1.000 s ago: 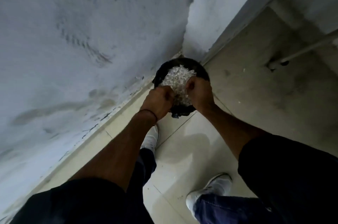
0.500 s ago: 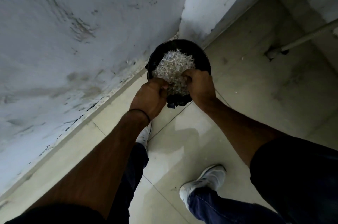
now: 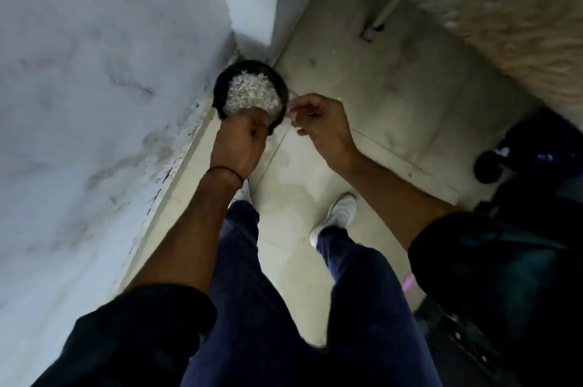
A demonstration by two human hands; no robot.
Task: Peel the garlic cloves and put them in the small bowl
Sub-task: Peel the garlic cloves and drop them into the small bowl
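A black round bin (image 3: 220, 88) stands far in the corner where the wall (image 3: 110, 102) meets the tiled floor (image 3: 362, 83), heaped with pale garlic peels (image 3: 252, 96). The left hand (image 3: 239, 140) hangs over its near rim, fingers curled into a fist; whether they hold anything cannot be told. Just right of the bin, the right hand (image 3: 321, 121) pinches a thin pale shred (image 3: 291, 107) between thumb and fingertips, blurred.

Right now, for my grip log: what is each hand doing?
Left hand: fingers curled, contents hidden.
Right hand: pinches a thin pale scrap.
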